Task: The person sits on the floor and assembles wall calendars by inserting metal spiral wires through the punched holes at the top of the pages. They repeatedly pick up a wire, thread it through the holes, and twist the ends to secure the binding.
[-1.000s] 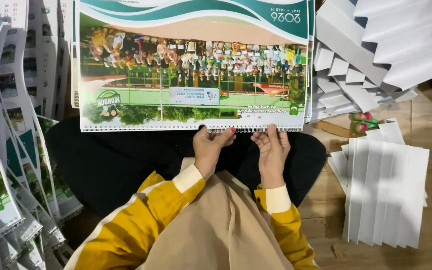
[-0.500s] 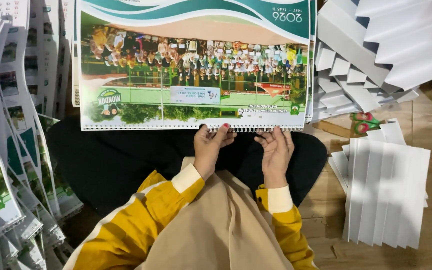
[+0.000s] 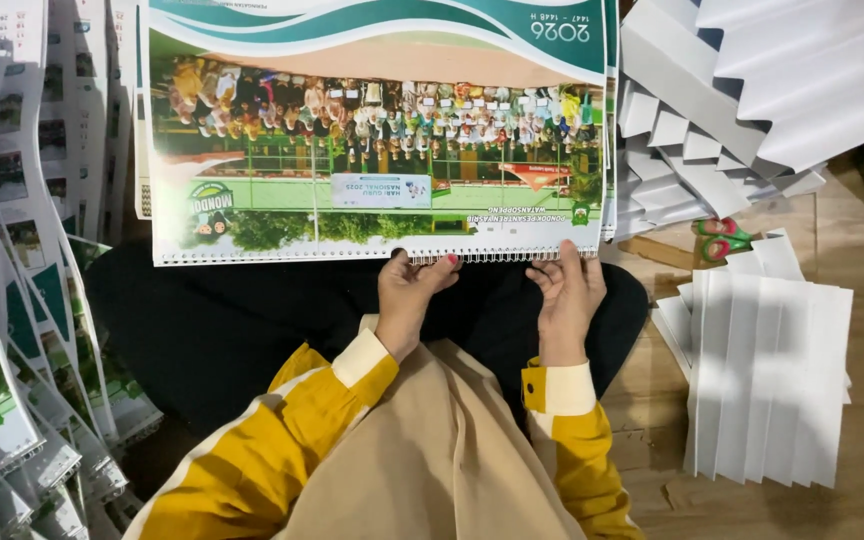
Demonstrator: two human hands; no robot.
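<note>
Calendar top cut off; scissors partly hidden under paper.

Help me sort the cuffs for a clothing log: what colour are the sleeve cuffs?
Cream cuffs on mustard-yellow sleeves, clearest in the head view.

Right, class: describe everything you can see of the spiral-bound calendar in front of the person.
The calendar is a large glossy paper sheet set, upside down to the viewer, with teal waves above a crowd photograph. A white wire coil runs along its near edge. It lies flat over the dark lap; the left hand and right hand touch the coil.
</note>
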